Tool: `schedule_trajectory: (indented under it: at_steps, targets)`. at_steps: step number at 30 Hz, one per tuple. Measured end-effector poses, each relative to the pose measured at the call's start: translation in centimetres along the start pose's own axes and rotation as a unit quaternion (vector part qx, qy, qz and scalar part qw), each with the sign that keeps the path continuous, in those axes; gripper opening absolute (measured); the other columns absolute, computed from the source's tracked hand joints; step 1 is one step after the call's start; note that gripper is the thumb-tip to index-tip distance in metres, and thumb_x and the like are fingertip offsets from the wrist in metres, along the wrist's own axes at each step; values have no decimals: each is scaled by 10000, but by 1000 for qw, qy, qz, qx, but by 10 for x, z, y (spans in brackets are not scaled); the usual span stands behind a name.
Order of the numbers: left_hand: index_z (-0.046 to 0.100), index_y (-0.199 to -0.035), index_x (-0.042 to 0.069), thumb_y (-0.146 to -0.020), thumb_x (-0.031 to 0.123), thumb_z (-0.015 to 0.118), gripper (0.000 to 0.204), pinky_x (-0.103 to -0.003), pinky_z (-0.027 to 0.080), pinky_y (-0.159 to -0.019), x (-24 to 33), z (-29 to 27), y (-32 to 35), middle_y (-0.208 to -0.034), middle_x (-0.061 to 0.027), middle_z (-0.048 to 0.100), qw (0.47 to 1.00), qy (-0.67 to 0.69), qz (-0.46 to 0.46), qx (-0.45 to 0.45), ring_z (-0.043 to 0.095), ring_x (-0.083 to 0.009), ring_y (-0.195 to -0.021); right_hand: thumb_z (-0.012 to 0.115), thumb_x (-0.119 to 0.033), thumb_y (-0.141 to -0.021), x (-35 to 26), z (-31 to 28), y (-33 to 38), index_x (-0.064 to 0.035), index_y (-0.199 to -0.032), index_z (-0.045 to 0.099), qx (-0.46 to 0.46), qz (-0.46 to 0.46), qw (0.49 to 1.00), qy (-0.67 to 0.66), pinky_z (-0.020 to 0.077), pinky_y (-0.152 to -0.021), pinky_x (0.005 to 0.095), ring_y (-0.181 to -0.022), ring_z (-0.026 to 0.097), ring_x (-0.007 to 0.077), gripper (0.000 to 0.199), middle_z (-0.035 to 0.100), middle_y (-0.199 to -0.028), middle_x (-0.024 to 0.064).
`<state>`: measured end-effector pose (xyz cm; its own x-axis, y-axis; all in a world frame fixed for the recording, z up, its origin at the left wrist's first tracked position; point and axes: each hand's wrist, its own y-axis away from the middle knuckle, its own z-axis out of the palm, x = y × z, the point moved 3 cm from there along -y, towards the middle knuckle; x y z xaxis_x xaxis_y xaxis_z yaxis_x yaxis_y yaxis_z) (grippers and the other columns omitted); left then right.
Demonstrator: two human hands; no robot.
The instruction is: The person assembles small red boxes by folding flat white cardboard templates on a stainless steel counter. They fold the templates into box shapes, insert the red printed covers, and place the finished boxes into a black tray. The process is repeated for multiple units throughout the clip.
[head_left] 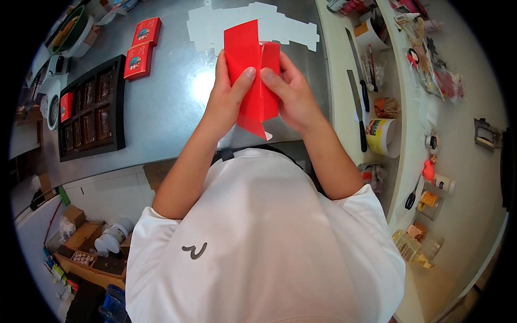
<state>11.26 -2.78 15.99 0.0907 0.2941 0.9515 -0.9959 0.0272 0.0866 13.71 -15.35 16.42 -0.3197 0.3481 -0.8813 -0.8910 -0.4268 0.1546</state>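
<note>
Between my two hands is a red cardboard box (243, 56), partly folded, held up over the metal table. Its long panels meet at a crease, and a flap with a white inner side hangs at the near end. My left hand (231, 94) grips the left panel, thumb on the front and fingers behind. On the right panel, my right hand (291, 89) presses with its thumb while the fingers wrap round the back edge. Flat white die-cut box blanks (293, 31) lie on the table beyond my hands.
Left on the metal table (172, 113) are two finished red boxes (139, 61) and a black tray (119, 129) of dark, wrapped blocks with a small red box. A white shelf at right holds knives (356, 102), a tub (379, 134) and toothpicks (385, 107).
</note>
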Motion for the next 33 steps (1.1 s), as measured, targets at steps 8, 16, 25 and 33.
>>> schedule_trajectory:
  at_steps: [8,16,25,33]
  targets:
    - [250,-1408,64,-918,355,498,622,-330,298,-1042,2,5,5,-1361,-89,385,998,41,-51,1,368,-190,-1253,707,-181,-795,5,2,13,-40,-1410,246,-19,-34,998,47,382,-995,341,-1199,442,202,781,445,-1306,95]
    - [358,-1382,41,-948,279,499,515,-305,387,-971,18,1,4,-1337,-115,446,989,-94,103,38,450,-178,-1198,795,-155,-654,1,-7,8,-65,-1455,-11,84,-188,940,273,416,-960,383,-1238,392,287,1140,272,-1403,180]
    - [559,-1220,24,-941,265,529,370,-265,451,-871,29,5,7,-1122,-83,610,995,-17,71,68,558,-139,-1017,814,-160,-611,2,6,22,-66,-1454,19,71,-334,847,408,347,-1019,429,-1329,208,369,1163,90,-1472,209]
    - [334,-1344,20,-904,208,587,541,-302,468,-881,20,14,12,-1233,-117,508,975,-75,187,93,562,-192,-1039,773,-138,-656,-4,19,26,-44,-1431,163,82,-409,774,477,344,-1008,414,-1297,269,348,991,180,-1456,192]
